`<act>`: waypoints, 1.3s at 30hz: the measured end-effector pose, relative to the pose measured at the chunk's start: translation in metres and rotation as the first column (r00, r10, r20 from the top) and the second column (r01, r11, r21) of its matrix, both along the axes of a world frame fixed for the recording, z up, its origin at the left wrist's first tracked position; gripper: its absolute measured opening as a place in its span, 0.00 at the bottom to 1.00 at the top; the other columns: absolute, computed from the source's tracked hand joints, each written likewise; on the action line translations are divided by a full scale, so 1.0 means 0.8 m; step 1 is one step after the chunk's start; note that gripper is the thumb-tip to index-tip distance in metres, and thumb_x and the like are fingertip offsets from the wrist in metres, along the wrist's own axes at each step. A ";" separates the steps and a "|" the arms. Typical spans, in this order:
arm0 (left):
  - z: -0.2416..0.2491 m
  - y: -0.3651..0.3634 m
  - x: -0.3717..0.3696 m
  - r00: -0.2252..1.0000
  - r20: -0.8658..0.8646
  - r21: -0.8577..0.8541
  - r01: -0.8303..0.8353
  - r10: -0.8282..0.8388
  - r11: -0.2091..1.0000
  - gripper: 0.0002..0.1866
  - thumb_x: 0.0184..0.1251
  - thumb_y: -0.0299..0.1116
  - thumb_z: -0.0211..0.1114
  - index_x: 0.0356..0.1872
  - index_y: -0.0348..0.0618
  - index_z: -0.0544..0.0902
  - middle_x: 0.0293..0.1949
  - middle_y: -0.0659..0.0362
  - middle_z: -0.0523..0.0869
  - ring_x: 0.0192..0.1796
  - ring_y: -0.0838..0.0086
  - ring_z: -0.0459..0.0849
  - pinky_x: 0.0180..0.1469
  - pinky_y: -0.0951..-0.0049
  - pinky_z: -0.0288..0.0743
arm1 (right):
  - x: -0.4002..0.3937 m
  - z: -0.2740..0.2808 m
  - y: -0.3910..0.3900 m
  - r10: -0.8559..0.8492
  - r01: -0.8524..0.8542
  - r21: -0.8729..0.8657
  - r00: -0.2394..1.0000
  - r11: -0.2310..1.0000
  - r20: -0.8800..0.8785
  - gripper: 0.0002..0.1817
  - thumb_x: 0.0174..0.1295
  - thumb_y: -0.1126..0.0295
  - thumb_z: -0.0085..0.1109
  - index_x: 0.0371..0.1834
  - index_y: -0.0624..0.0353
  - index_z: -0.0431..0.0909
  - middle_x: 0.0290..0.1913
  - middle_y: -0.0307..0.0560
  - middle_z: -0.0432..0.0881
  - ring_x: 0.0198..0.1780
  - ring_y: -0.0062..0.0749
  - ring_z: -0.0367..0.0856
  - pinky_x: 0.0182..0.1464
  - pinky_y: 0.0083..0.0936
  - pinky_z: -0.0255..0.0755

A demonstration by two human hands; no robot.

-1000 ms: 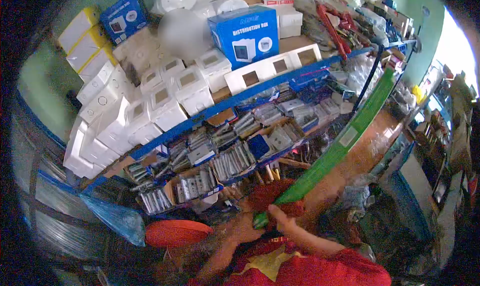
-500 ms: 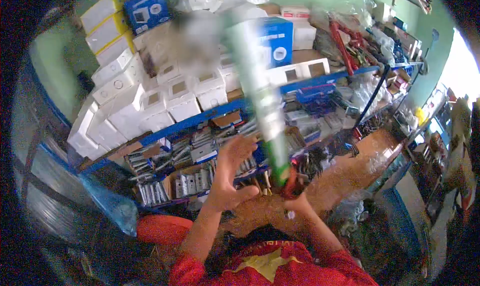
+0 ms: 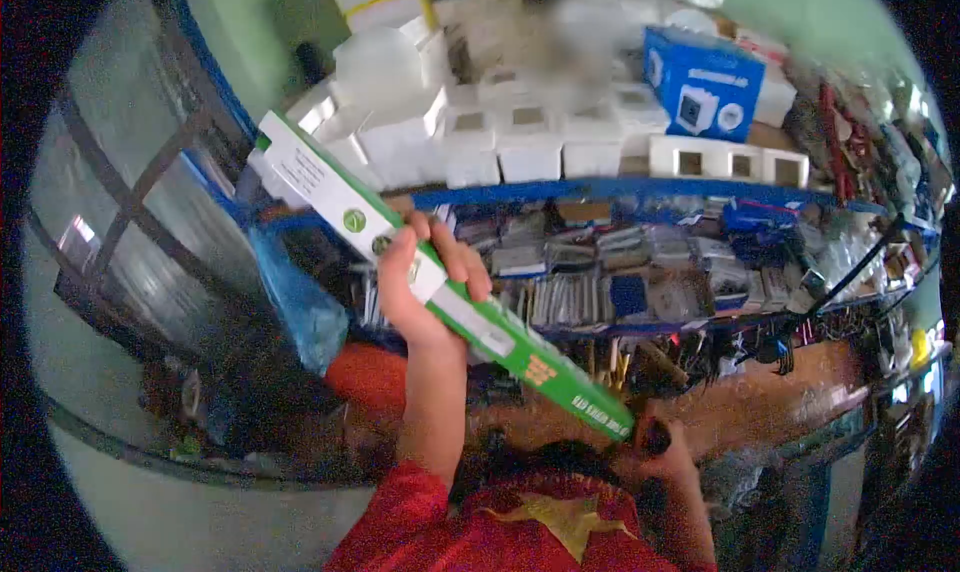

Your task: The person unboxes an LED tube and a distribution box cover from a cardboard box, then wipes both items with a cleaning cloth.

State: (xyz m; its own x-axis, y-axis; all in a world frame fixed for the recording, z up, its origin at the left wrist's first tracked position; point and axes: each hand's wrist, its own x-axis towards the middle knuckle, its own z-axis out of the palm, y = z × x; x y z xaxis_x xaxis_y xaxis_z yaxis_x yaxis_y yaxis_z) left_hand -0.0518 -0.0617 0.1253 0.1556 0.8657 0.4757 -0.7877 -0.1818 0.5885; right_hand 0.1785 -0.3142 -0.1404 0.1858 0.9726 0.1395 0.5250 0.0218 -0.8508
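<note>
A long, narrow green-and-white box [image 3: 490, 334] slants across the middle of the view, its white end up at the left and its green end down at the right. My left hand [image 3: 425, 287] is closed around its middle, thumb on the near side and fingers over the upper edge. At the lower green end is my right hand [image 3: 668, 457], its fingers curled by a dark, rounded thing [image 3: 654, 436] that blur keeps me from naming. The green end touches or nearly touches that hand.
White boxes [image 3: 530, 152] and a blue box [image 3: 705, 84] stand on the blue-edged shelf [image 3: 600, 189]. Packed small goods fill the shelf below. A red-orange round thing [image 3: 368, 384] and blue plastic [image 3: 300, 302] are at left, beside wrapped stock [image 3: 130, 152].
The long box has swung from near upright to a leftward slant. My left hand, open and apart from it before, now grips its middle. The view has turned left.
</note>
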 end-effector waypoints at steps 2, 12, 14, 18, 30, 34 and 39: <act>-0.005 -0.001 -0.006 0.999 0.053 -0.039 0.010 -0.008 0.999 0.14 0.65 0.45 0.50 0.35 0.44 0.68 0.15 0.57 0.68 0.10 0.68 0.65 0.14 0.68 0.64 | 0.004 0.077 0.004 -0.034 0.039 -0.105 0.998 0.994 0.044 0.38 0.31 0.57 0.76 0.52 0.56 0.76 0.40 0.48 0.84 0.42 0.40 0.83 0.47 0.32 0.76; 0.027 0.032 -0.122 0.837 0.146 0.011 -0.534 0.527 0.845 0.17 0.57 0.46 0.57 0.31 0.43 0.67 0.22 0.63 0.61 0.22 0.78 0.59 0.27 0.76 0.55 | 0.140 -0.009 -0.087 -0.692 0.694 0.108 0.667 0.712 0.278 0.21 0.59 0.64 0.63 0.53 0.58 0.72 0.46 0.43 0.79 0.46 0.30 0.76 0.50 0.28 0.72; 0.014 0.028 -0.124 0.832 0.160 0.036 -0.543 0.531 0.839 0.17 0.57 0.46 0.57 0.30 0.44 0.66 0.22 0.63 0.61 0.23 0.77 0.59 0.29 0.74 0.55 | 0.114 -0.035 -0.061 -0.670 0.670 0.011 0.742 0.742 -0.030 0.22 0.59 0.64 0.63 0.56 0.57 0.70 0.48 0.43 0.79 0.49 0.32 0.75 0.52 0.28 0.70; -0.014 0.032 -0.112 0.828 0.183 0.040 -0.545 0.530 0.837 0.18 0.58 0.48 0.57 0.31 0.44 0.64 0.22 0.64 0.59 0.23 0.77 0.58 0.29 0.74 0.55 | 0.022 0.027 0.021 -0.447 0.674 -0.064 0.413 0.736 -0.794 0.29 0.64 0.47 0.52 0.60 0.56 0.69 0.54 0.46 0.77 0.54 0.38 0.74 0.58 0.33 0.67; -0.094 0.020 -0.094 0.879 0.088 -0.096 -0.461 0.469 0.882 0.23 0.60 0.54 0.56 0.30 0.44 0.64 0.24 0.61 0.61 0.24 0.77 0.58 0.27 0.76 0.54 | 0.045 0.080 0.082 -0.428 0.826 0.120 0.403 0.551 -0.809 0.26 0.64 0.49 0.54 0.55 0.57 0.69 0.46 0.41 0.76 0.45 0.26 0.74 0.48 0.24 0.71; -0.086 0.025 -0.101 0.825 0.046 -0.213 -0.543 0.563 0.812 0.23 0.61 0.53 0.58 0.32 0.42 0.64 0.23 0.62 0.62 0.24 0.76 0.60 0.26 0.76 0.56 | 0.045 0.070 0.075 -0.231 0.663 0.397 0.653 0.635 -0.722 0.31 0.63 0.49 0.56 0.62 0.58 0.64 0.51 0.41 0.75 0.51 0.29 0.73 0.53 0.28 0.69; -0.119 0.063 -0.154 0.889 0.102 -0.222 -0.416 0.446 0.882 0.23 0.61 0.52 0.59 0.33 0.40 0.64 0.24 0.61 0.62 0.25 0.76 0.63 0.28 0.76 0.61 | 0.046 0.061 0.050 -0.239 0.516 0.284 0.729 0.808 -0.642 0.32 0.62 0.54 0.58 0.65 0.58 0.61 0.56 0.41 0.74 0.57 0.33 0.71 0.61 0.33 0.64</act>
State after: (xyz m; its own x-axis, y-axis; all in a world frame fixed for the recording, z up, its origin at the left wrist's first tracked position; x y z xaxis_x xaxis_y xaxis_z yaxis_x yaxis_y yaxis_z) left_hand -0.1750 -0.0111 0.0303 -0.3119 0.9064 0.2850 -0.7363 -0.4202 0.5304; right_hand 0.2150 -0.2741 -0.0917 0.6998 0.6667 0.2565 0.0101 0.3498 -0.9368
